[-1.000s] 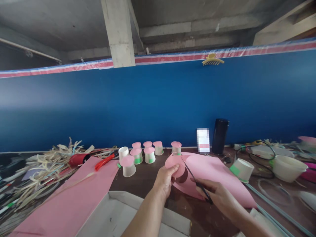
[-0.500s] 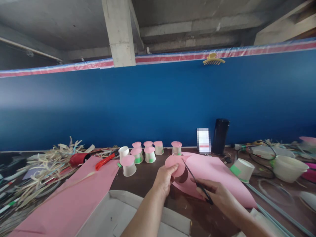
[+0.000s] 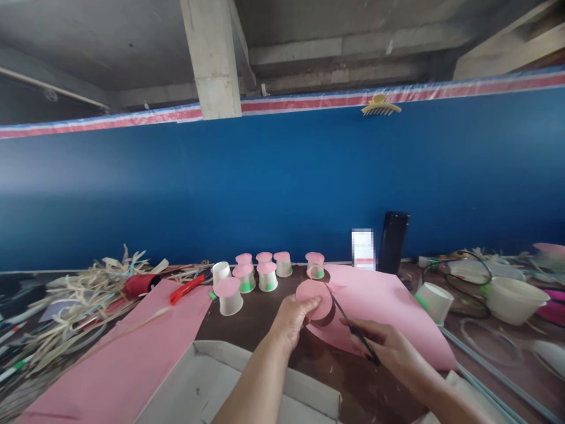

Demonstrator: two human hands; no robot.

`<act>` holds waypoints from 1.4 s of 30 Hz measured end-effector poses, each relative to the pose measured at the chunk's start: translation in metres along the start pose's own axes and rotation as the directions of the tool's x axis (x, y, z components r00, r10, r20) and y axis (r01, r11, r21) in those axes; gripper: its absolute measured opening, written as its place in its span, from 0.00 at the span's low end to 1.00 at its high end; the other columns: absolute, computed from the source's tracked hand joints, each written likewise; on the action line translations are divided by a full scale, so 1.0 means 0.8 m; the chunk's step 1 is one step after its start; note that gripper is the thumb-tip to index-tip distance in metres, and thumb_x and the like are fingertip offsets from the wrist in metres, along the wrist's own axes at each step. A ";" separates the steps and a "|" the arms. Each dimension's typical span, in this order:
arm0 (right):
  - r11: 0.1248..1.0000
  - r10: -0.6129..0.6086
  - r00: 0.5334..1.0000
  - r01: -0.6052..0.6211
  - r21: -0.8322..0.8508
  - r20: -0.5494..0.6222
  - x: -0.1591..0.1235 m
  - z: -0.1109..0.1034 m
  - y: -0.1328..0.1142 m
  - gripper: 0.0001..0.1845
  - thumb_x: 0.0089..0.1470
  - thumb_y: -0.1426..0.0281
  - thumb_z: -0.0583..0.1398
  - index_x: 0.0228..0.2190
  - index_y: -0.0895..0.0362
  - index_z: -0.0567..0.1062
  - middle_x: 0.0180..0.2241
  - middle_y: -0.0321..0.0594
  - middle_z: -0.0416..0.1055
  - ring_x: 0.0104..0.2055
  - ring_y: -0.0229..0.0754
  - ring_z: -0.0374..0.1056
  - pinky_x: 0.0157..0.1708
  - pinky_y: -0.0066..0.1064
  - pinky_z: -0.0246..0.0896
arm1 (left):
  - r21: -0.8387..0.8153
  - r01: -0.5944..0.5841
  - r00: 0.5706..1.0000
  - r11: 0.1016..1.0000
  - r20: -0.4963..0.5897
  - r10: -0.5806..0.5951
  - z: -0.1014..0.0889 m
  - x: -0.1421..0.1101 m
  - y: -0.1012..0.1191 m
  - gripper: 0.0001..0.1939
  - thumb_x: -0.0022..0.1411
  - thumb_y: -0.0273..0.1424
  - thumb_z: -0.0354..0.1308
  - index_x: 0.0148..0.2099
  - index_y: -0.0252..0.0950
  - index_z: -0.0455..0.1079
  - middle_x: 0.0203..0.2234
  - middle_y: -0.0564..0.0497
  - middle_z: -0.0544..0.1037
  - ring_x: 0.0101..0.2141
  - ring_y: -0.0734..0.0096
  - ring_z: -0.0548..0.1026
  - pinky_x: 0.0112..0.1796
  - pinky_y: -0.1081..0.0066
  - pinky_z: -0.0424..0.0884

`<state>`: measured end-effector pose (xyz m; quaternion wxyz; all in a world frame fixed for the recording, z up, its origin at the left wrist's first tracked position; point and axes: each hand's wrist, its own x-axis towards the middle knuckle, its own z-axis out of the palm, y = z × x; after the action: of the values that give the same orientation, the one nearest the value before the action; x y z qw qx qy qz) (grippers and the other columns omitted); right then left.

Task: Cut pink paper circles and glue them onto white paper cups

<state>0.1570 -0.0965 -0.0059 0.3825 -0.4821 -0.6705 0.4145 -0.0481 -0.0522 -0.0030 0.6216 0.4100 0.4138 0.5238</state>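
Note:
A round piece of pink paper (image 3: 312, 298) is pinched in my left hand (image 3: 293, 318), thumb on top and fingers beneath. Its right edge meets the dark blades of the scissors (image 3: 339, 306), gripped in my right hand (image 3: 384, 344). The scissors slant up and to the left, their lower end jutting out below my fingers. Behind and under both hands spreads a large pink paper sheet (image 3: 388, 306), its left side curved and a small notch near the blade tip. How far the blades are apart cannot be made out.
Several white paper cups, one a cup topped with a pink disc (image 3: 230, 294), stand at the back. An open cardboard box (image 3: 229, 353) lies in front. Left are red-handled pliers (image 3: 188, 290) and a strip pile (image 3: 101, 294); right, a black bottle (image 3: 394, 244) and a white bowl (image 3: 516, 300).
The paper disc has turned and dropped slightly in my left hand, and its upper edge now shows apart from the large sheet. The scissors have barely shifted in my right hand.

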 end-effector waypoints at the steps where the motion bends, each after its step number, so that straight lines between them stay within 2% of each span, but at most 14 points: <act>1: 1.000 0.002 1.000 -0.002 -0.003 0.002 0.000 0.000 -0.001 0.24 0.49 0.58 0.60 0.46 0.55 0.76 0.28 0.35 0.76 0.27 0.41 0.66 0.24 0.27 0.60 | 0.004 0.001 1.000 1.000 0.005 -0.001 -0.001 0.000 0.000 0.25 0.42 0.39 0.69 0.41 0.30 0.75 0.30 0.44 0.79 0.33 0.62 0.75 0.34 0.69 0.67; 9: 1.000 -0.018 1.000 0.017 0.016 0.022 -0.004 -0.002 -0.011 0.21 0.48 0.59 0.61 0.43 0.54 0.78 0.31 0.36 0.77 0.28 0.43 0.67 0.25 0.27 0.60 | 0.017 0.028 1.000 0.999 0.002 -0.028 0.000 -0.004 0.008 0.23 0.42 0.38 0.69 0.40 0.31 0.75 0.30 0.45 0.79 0.32 0.64 0.75 0.32 0.72 0.65; 12: 1.000 -0.018 1.000 0.018 0.009 0.017 -0.005 -0.002 -0.012 0.22 0.48 0.58 0.61 0.42 0.55 0.79 0.28 0.36 0.76 0.27 0.42 0.66 0.24 0.28 0.60 | 0.015 0.025 1.000 1.000 0.001 -0.025 0.000 -0.004 0.009 0.24 0.41 0.39 0.69 0.40 0.30 0.75 0.29 0.45 0.79 0.32 0.64 0.75 0.29 0.73 0.64; 15: 1.000 -0.001 1.000 0.001 0.006 0.015 -0.005 -0.001 -0.013 0.23 0.48 0.56 0.60 0.43 0.56 0.78 0.24 0.35 0.75 0.25 0.41 0.65 0.23 0.28 0.59 | 0.010 0.024 1.000 1.000 0.005 -0.024 -0.002 -0.003 0.008 0.24 0.41 0.38 0.69 0.41 0.30 0.75 0.28 0.45 0.79 0.31 0.64 0.75 0.29 0.73 0.64; 20: 1.000 -0.002 1.000 0.002 0.021 -0.001 -0.003 -0.002 -0.009 0.25 0.48 0.57 0.60 0.44 0.57 0.77 0.28 0.37 0.76 0.28 0.42 0.66 0.25 0.28 0.60 | 0.003 0.015 1.000 1.000 0.022 -0.016 -0.004 -0.001 0.005 0.23 0.42 0.38 0.69 0.40 0.30 0.75 0.26 0.46 0.79 0.28 0.66 0.75 0.31 0.71 0.66; 24: 1.000 0.014 1.000 -0.014 0.028 -0.006 -0.002 -0.002 -0.005 0.25 0.48 0.58 0.61 0.46 0.58 0.76 0.28 0.37 0.76 0.27 0.41 0.66 0.26 0.28 0.61 | -0.007 0.006 0.999 1.000 0.037 -0.006 -0.005 -0.002 0.006 0.23 0.43 0.38 0.69 0.41 0.30 0.75 0.29 0.45 0.79 0.28 0.67 0.75 0.31 0.71 0.67; 32: 0.997 0.048 0.999 -0.049 0.068 0.009 -0.003 -0.002 -0.003 0.26 0.48 0.57 0.61 0.46 0.58 0.76 0.24 0.36 0.73 0.27 0.40 0.65 0.26 0.28 0.61 | -0.013 0.007 1.000 1.000 -0.009 -0.007 -0.005 -0.002 0.013 0.23 0.43 0.37 0.69 0.41 0.30 0.75 0.30 0.44 0.79 0.27 0.69 0.74 0.25 0.76 0.62; 42: 0.988 0.093 0.995 -0.094 0.119 0.021 -0.001 -0.001 0.001 0.27 0.47 0.58 0.62 0.47 0.58 0.75 0.26 0.36 0.73 0.25 0.37 0.62 0.23 0.26 0.58 | 0.019 -0.027 0.999 0.999 -0.015 0.028 0.008 -0.017 0.026 0.22 0.41 0.37 0.69 0.39 0.28 0.76 0.30 0.42 0.80 0.29 0.65 0.75 0.29 0.73 0.65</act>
<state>0.1584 -0.0972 -0.0062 0.3860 -0.4859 -0.6238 0.4752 -0.0498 -0.0640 0.0198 0.6073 0.4173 0.4177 0.5317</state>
